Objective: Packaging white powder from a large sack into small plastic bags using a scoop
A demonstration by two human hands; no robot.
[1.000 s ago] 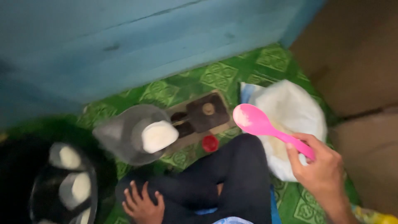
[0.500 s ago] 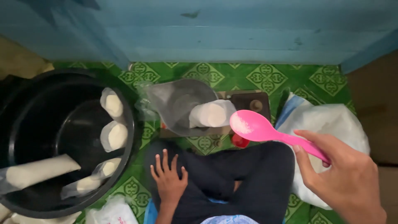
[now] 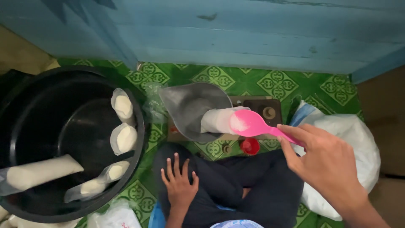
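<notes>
My right hand (image 3: 327, 162) grips the handle of a pink plastic spoon (image 3: 249, 123) that carries a little white powder. The spoon's bowl hovers over a clear bag of white powder (image 3: 217, 120) lying in the grey pan (image 3: 187, 107) of a small brown weighing scale (image 3: 263, 109). My left hand (image 3: 179, 183) rests flat on my dark-trousered knee, fingers spread, holding nothing.
A big black basin (image 3: 50, 82) at left holds several filled bags of white powder (image 3: 124, 137). A large white sack (image 3: 352, 131) lies at right. A red cap (image 3: 250, 146) sits by the scale. A blue wooden wall (image 3: 236, 29) stands behind the green patterned mat (image 3: 278, 84).
The view has swung left, bringing the black basin fully into sight. My right hand has carried the pink spoon leftwards over the bag on the scale pan. My left hand stays on my knee.
</notes>
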